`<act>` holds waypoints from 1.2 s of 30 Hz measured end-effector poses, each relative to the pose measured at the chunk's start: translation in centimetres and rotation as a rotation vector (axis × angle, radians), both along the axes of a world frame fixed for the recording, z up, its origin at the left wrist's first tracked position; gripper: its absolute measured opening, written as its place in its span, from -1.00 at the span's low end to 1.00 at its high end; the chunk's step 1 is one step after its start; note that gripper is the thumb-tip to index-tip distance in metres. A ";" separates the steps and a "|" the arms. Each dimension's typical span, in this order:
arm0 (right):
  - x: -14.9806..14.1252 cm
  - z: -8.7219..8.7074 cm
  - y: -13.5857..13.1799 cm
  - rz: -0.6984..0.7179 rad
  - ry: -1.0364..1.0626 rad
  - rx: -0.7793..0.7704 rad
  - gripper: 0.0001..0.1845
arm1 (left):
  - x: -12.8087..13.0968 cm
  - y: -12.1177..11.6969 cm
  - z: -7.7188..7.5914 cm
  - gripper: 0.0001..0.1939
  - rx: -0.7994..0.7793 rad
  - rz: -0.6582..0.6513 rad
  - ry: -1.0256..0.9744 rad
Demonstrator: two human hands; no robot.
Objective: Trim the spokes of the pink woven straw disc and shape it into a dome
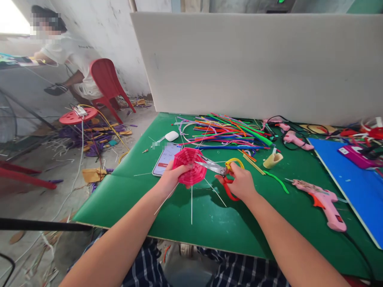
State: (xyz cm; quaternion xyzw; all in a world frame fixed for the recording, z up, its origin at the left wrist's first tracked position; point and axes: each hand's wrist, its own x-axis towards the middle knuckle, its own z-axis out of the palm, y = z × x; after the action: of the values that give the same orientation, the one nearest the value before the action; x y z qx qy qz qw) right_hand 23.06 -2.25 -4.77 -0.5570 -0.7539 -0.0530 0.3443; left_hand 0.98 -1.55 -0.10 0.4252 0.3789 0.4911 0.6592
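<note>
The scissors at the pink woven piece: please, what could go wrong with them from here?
The scissors point toward the left grip, so a slip might nick it.
Their tips overlap the pink woven piece in this view; a careless cut could damage it.
White spokes stick out around that piece, so one might be snipped by mistake.

Left hand (171,178) gripping pink disc (195,174) with radiating white sticks (192,207), right hand (241,184) holding scissors (222,170), blades (210,166) parted at disc, phone (165,156) behind, glue gun (324,198) lower right, green table (119,199) below.
</note>
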 end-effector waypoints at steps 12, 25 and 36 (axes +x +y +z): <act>-0.3 0.2 -0.1 0.006 0.016 -0.022 -0.57 | -0.1 -0.1 -0.7 -0.76 -0.041 0.017 -0.061; -0.2 0.3 0.0 -0.012 0.007 -0.107 -0.70 | 1.0 0.0 -1.6 -0.89 -0.204 -0.052 -0.158; 0.0 0.6 -0.1 -0.007 0.014 -0.147 -0.69 | 0.6 0.2 -1.9 -0.79 -0.141 -0.095 -0.159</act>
State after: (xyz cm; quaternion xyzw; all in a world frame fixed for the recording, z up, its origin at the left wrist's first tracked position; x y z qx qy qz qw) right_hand 23.03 -2.39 -4.19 -0.5836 -0.7514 0.0053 0.3077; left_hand 1.56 -1.37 -1.96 0.3551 0.3381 0.4636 0.7380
